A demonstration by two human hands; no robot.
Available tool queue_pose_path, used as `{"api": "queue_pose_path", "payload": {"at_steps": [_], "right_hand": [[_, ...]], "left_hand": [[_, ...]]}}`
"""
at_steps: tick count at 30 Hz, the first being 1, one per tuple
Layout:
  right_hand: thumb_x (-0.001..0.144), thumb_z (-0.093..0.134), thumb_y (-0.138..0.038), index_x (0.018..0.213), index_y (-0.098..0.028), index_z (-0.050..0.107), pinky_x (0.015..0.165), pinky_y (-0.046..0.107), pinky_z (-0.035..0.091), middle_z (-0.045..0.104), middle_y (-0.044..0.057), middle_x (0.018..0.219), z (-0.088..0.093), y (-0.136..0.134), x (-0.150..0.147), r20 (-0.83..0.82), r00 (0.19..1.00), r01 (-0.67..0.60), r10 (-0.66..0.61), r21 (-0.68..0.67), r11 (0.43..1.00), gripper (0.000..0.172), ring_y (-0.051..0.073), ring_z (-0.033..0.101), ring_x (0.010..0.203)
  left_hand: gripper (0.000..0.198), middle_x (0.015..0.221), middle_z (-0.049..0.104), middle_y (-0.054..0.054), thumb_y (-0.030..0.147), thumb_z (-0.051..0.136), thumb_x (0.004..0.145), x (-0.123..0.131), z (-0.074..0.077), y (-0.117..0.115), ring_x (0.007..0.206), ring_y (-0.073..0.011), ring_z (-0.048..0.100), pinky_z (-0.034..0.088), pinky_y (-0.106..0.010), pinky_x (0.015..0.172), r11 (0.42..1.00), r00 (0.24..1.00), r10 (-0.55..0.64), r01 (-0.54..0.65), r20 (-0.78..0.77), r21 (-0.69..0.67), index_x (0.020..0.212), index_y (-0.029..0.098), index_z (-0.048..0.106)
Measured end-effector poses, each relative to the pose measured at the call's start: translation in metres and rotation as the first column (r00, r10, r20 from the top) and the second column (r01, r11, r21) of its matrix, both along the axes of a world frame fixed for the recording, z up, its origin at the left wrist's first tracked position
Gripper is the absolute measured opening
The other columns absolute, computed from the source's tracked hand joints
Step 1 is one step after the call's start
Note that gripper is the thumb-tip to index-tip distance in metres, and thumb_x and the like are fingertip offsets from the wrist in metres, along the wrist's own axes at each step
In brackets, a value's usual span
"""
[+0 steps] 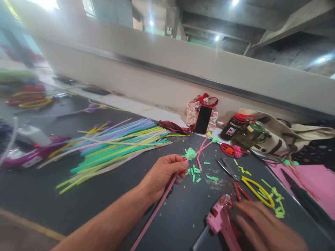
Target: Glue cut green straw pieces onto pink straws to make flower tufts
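My left hand (164,174) pinches a pink pipe cleaner stem (159,205) just below a fluffy mint-green tuft (190,153) at its tip. The stem's long end trails down toward me, under my wrist. At the lower right, my right hand (267,223) is smeared by motion, right beside a pink glue gun (221,218); whether its fingers grip the gun I cannot make out. Short green cut pieces (194,170) lie just past my left fingertips. Two finished-looking pink stems (200,153) with green and yellow tips lie crossed behind the tuft.
Yellow-handled scissors (258,191) and red-handled pliers (240,191) lie near my right hand. A bundle of coloured pipe cleaners (117,150) covers the left. Behind stand a phone (202,119), a dark bottle (232,127) and a green bottle (251,134). Pink sheets (314,181) lie right.
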State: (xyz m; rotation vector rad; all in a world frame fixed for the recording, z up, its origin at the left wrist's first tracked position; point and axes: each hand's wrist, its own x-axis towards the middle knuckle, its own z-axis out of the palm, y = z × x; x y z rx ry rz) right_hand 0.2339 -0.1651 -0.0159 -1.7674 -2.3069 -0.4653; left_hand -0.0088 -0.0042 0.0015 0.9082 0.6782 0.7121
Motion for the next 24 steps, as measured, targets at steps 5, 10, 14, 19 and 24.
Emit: {"api": "queue_pose_path", "payload": {"at_steps": [5,10,14,19,24], "right_hand": [[0.084,0.042,-0.023,0.086,-0.025,0.065,0.066,0.025,0.044,0.067,0.002,0.084,0.037,0.083,-0.01,-0.167,0.977,0.068,-0.135,-0.353,0.933,0.023,0.016,0.062,0.078],[0.069,0.055,-0.018,0.07,-0.024,0.067,0.058,0.026,0.035,0.064,0.002,0.077,0.015,0.129,-0.011,-0.148,0.976,0.076,-0.163,-0.465,0.882,0.014,0.019,0.059,0.072],[0.067,0.053,-0.015,0.062,-0.021,0.062,0.056,0.026,0.032,0.061,0.001,0.068,0.012,0.134,-0.01,-0.26,0.945,0.048,-0.198,-0.487,0.872,0.012,0.016,0.055,0.063],[0.079,0.044,-0.027,0.075,-0.017,0.054,0.047,0.022,0.037,0.06,0.0,0.065,0.028,0.136,-0.012,-0.537,0.794,-0.067,-0.284,-0.542,0.838,0.015,0.011,0.053,0.051],[0.078,0.052,-0.034,0.103,-0.017,0.052,0.042,0.019,0.04,0.061,0.001,0.076,0.031,0.134,-0.02,-0.784,0.483,-0.258,-0.39,-0.553,0.792,0.03,0.01,0.057,0.054]], "left_hand": [[0.016,0.059,0.051,0.003,0.026,0.064,0.068,0.0,-0.001,0.001,0.049,-0.0035,0.046,0.034,-0.012,0.041,1.0,1.0,0.013,-0.013,-0.002,-0.011,0.067,0.014,0.053],[0.015,0.057,0.05,0.003,0.026,0.063,0.069,0.0,-0.002,0.0,0.047,-0.0028,0.045,0.034,-0.012,0.041,1.0,1.0,0.006,-0.006,0.001,-0.011,0.067,0.014,0.054],[0.014,0.056,0.051,0.003,0.025,0.062,0.07,0.002,-0.002,-0.002,0.044,-0.0021,0.043,0.033,-0.011,0.04,1.0,1.0,-0.018,0.019,0.006,-0.022,0.066,0.014,0.054],[0.013,0.057,0.052,0.003,0.024,0.061,0.069,0.004,-0.003,-0.003,0.045,-0.0029,0.045,0.034,-0.011,0.039,0.999,1.0,-0.015,0.016,0.018,-0.046,0.067,0.014,0.053],[0.015,0.062,0.056,0.001,0.026,0.061,0.07,0.006,-0.005,-0.005,0.05,-0.0062,0.052,0.037,-0.013,0.038,0.997,0.998,-0.052,0.054,0.024,-0.064,0.068,0.015,0.052]]}}
